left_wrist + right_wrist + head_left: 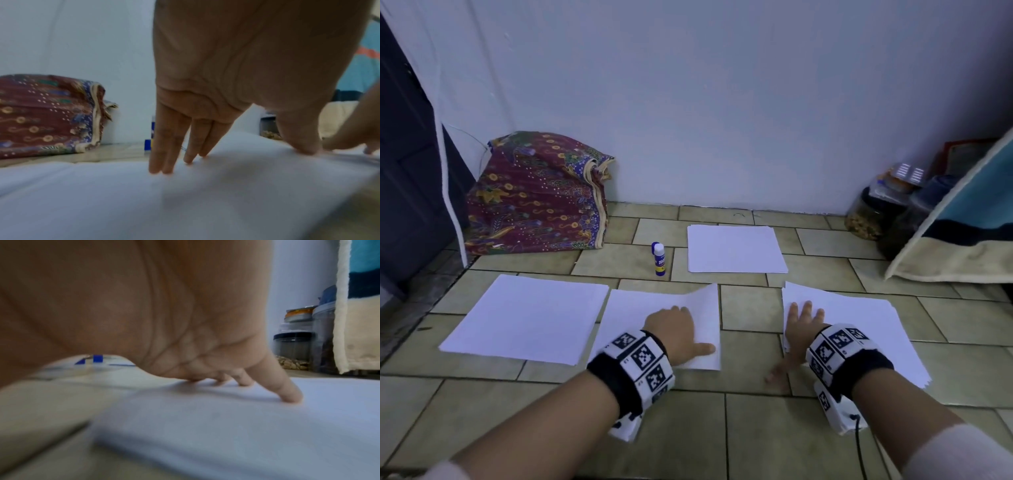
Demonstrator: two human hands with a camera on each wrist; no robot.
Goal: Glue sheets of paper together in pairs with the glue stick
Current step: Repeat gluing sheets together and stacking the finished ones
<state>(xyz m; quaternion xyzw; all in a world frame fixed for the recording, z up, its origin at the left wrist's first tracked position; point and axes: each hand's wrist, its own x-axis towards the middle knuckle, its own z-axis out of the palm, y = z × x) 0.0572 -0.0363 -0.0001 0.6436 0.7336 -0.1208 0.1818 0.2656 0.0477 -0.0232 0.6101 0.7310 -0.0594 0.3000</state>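
Four lots of white paper lie on the tiled floor. My left hand (677, 329) presses flat on the middle sheet (633, 308), fingers straight (162, 155), thumb out toward the sheet's right edge. My right hand (802, 323) rests with spread fingers (287, 392) on the left end of the right stack (866, 329); its thumb lies on the floor beside the stack. Another sheet (527, 318) lies at the left and a further one (736, 248) at the back. A blue-and-white glue stick (659, 258) stands upright, capped, behind the middle sheet, apart from both hands.
A patterned cloth bundle (534, 195) sits against the wall at the back left. Jars (873, 212) and a hanging blue-and-cream blanket (962, 240) stand at the right. A dark door (407, 171) is at the left. The floor is of beige tiles (750, 308).
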